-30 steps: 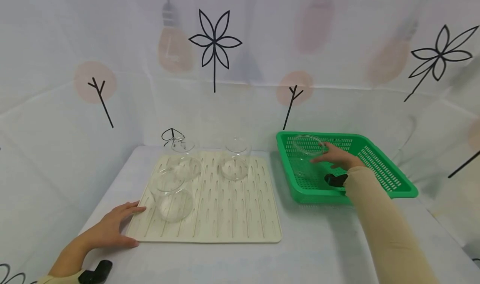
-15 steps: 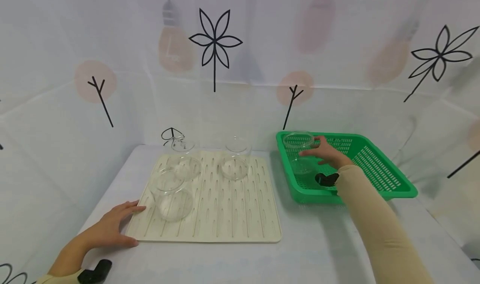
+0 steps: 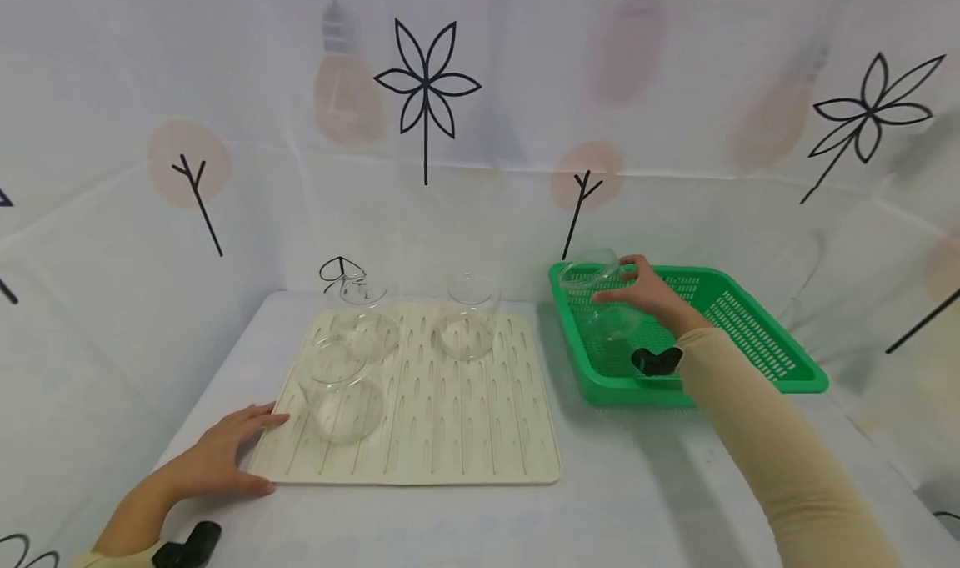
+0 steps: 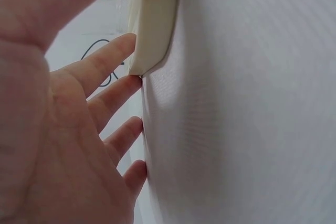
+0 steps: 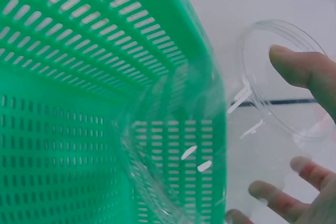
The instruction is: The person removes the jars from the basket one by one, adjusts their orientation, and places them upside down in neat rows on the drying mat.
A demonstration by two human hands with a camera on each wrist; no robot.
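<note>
A clear, round jar [image 3: 587,280] tilts at the left end of the green basket, its rim above the basket's edge. My right hand [image 3: 654,294] grips it from the right; in the right wrist view the thumb [image 5: 299,69] and fingers lie either side of the see-through jar [image 5: 170,135]. My left hand [image 3: 217,455] rests at the near left corner of a cream ridged mat [image 3: 480,443]. Its fingers are spread and touch the mat's edge [image 4: 157,24] and the tabletop. Three more clear jars stand on the mat: front left [image 3: 345,397], back left [image 3: 366,322] and back middle [image 3: 468,326].
The green slotted basket [image 3: 637,393] sits to the right of the mat on a white-covered table [image 3: 465,526]. A white printed cloth [image 3: 480,218] hangs behind and at the sides. The jars are transparent, so their outlines are faint.
My right hand has moved left and up inside the basket, bringing the clear jar along; the jar has risen and now leans. The left hand stays at the mat's corner.
</note>
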